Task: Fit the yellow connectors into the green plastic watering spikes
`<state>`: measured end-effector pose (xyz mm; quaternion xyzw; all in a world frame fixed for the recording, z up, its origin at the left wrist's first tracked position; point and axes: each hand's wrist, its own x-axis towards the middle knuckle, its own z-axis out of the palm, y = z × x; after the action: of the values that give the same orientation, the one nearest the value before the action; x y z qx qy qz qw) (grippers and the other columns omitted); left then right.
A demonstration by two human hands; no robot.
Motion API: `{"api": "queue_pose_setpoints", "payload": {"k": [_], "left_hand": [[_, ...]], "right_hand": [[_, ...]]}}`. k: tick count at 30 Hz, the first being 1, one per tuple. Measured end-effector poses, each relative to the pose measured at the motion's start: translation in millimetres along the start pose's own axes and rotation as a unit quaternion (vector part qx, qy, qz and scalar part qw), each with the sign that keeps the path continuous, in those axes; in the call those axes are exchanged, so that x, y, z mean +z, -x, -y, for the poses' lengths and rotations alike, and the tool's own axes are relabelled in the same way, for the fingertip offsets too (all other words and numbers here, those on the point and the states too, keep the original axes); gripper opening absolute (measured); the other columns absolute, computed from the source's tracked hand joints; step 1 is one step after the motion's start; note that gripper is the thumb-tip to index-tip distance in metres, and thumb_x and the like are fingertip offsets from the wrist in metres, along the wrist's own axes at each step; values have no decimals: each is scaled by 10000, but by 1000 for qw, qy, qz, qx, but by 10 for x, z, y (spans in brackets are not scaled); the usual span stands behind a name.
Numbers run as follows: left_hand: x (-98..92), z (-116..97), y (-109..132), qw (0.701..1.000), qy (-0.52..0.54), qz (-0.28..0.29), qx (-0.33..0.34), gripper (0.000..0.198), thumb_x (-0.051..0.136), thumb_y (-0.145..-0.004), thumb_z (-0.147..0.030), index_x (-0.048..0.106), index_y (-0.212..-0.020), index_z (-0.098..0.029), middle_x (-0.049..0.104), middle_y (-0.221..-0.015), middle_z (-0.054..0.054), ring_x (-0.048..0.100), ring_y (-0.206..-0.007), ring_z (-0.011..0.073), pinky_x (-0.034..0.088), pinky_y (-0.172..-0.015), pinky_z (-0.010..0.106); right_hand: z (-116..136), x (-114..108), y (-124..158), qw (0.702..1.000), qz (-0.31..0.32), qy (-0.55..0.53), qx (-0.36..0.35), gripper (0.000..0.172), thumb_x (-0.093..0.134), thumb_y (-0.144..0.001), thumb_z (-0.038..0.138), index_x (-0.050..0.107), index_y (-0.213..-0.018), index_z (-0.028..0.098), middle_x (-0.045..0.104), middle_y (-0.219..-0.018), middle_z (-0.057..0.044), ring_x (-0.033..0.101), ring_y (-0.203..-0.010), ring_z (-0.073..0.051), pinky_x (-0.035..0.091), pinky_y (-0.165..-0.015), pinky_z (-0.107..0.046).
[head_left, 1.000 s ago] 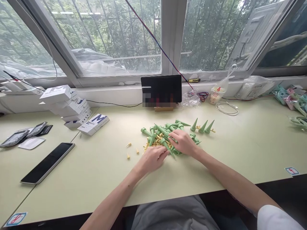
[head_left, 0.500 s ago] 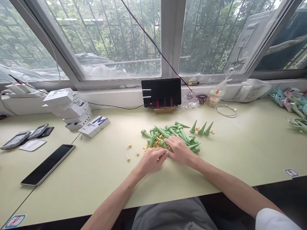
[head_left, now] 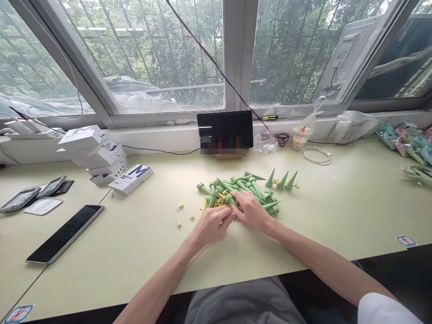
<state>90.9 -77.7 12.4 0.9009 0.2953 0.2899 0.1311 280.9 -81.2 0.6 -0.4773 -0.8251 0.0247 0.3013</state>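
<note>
A heap of green cone-shaped plastic spikes (head_left: 248, 189) lies mid-table, mixed with small yellow plugs (head_left: 216, 201). Three green cones (head_left: 281, 180) stand upright just right of the heap. My left hand (head_left: 212, 225) rests at the heap's near-left edge with fingers curled over the yellow plugs; what it pinches is hidden. My right hand (head_left: 251, 211) lies on the heap's near side, fingers bent down onto the green spikes and touching the left hand's fingertips. A few loose yellow plugs (head_left: 178, 215) lie left of the heap.
A dark tablet (head_left: 225, 130) leans against the window ledge behind the heap. A phone (head_left: 65, 233) lies at the left, white boxes (head_left: 96, 153) are stacked behind it, calculators (head_left: 32, 193) sit far left. A cup in a bag (head_left: 302, 132), a cable (head_left: 315, 155) and pastel clips (head_left: 410, 146) are at the right.
My right hand has drawn back from the top of the heap to its near edge, closer to my left hand. The view has shifted slightly.
</note>
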Motion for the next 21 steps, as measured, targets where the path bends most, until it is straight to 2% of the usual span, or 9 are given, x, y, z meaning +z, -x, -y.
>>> {"api": "queue_pose_setpoints", "payload": {"k": [4,8,12,14,17,19,21], "left_hand": [[-11,19,-4,1000,0,-4,-20,288,448,-981,-221,506,-702,-184,494,-621,-14,409,-545,114,301,-543,244],[-19,23,-2,999,7,-15,-40,218,450,-986,-240,589,-829,-182,561,-664,2,438,-536,112,315,-544,242],[-22,3,-13,991,58,-51,-108,189,480,-981,-300,596,-877,-193,543,-650,-10,448,-534,108,339,-553,238],[-41,-12,-35,973,136,-90,-164,168,502,-974,-349,582,-963,-201,489,-618,-40,410,-489,94,328,-512,227],[-107,-25,-85,918,281,-138,-244,292,546,-942,-452,536,-1120,-221,468,-678,-48,411,-463,81,284,-426,204],[-165,-32,-119,883,356,-138,-274,374,534,-931,-521,529,-1155,-221,462,-675,-52,391,-437,73,280,-400,198],[-214,-47,-144,862,404,-102,-289,422,515,-925,-566,542,-1146,-206,475,-666,-48,399,-424,68,279,-400,199]], "right_hand": [[-12,-30,0,998,-51,-37,13,306,523,-958,201,517,-1263,177,612,-795,-40,573,-769,-233,463,-785,-385],[-13,-86,4,988,-115,-104,18,292,516,-976,216,501,-1267,195,615,-830,-45,590,-804,-223,499,-760,-363],[-15,-123,12,970,-181,-163,19,276,507,-999,234,478,-1273,230,628,-873,-36,615,-739,-174,534,-707,-321],[-21,-128,16,963,-201,-178,10,267,508,-1003,237,479,-1268,244,634,-894,-33,621,-700,-154,545,-678,-303],[-38,-120,21,964,-193,-180,-14,248,520,-1004,258,502,-1251,253,647,-917,-37,623,-677,-147,552,-652,-296],[-55,-106,25,969,-171,-176,-32,244,537,-999,279,521,-1241,256,666,-934,-43,631,-692,-156,555,-646,-299],[-72,-84,29,971,-154,-178,-48,241,557,-991,288,540,-1229,257,684,-944,-47,649,-719,-164,558,-636,-294]]}}
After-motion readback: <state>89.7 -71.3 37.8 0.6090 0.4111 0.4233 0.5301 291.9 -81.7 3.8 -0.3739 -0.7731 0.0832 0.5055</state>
